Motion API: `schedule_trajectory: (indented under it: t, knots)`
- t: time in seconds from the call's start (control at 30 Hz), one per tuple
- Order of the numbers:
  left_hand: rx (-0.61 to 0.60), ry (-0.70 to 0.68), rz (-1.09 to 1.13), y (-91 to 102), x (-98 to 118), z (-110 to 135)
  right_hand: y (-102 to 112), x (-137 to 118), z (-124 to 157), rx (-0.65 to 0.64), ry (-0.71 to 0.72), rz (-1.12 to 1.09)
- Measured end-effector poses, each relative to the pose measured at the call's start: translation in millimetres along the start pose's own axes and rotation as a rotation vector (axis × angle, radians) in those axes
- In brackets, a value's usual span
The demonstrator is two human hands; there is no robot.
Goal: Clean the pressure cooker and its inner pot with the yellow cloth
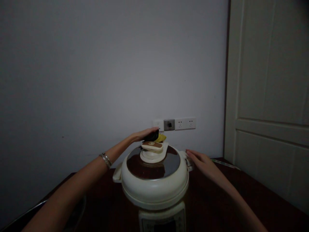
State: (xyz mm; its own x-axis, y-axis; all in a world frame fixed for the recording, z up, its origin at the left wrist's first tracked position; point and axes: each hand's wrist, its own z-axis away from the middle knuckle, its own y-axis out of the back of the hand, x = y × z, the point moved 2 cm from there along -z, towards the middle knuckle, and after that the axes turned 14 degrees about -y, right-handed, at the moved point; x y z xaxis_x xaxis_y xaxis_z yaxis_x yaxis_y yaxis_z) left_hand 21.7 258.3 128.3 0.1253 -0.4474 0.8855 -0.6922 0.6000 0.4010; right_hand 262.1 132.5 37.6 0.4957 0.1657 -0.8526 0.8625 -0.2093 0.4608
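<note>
A white electric pressure cooker (155, 190) with a shiny dark brown lid top stands in front of me, its control panel facing me. On the lid sits a cream and brown lid handle (152, 146). My left hand (145, 133) reaches behind that handle, its fingers over a black, soft-looking thing (152, 136); what kind it is I cannot make out. Beside it is a yellow piece (160, 138), perhaps part of the same thing. My right hand (200, 161) is at the cooker's right side handle (189, 163), fingers against it and partly hidden.
The cooker stands on a dark table (212, 199) against a pale wall. Wall sockets (184, 123) and a grey plug-in plate (169, 124) are just behind it. A door (270, 96) rises on the right, with a thin pale strip (225, 164) near it.
</note>
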Motion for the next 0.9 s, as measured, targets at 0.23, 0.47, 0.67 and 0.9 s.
schedule_trajectory:
  t: [0.23,0.47,0.67,0.9]
  knots:
    - [0.006,-0.078,-0.188,-1.6,3.0,8.1,0.1,0.7,-1.1,0.014,0.011,-0.004]
    - [0.281,-0.030,-0.128,8.5,-12.7,-1.9,-0.3,0.1,0.2,0.007,0.011,0.008]
    - [0.443,-0.061,-0.183,37.4,-19.5,1.8,-3.2,5.1,-3.3,0.025,0.017,-0.007]
    - [0.163,0.019,-0.174,19.9,-29.7,18.7,-2.1,-3.4,3.1,0.014,0.052,0.015]
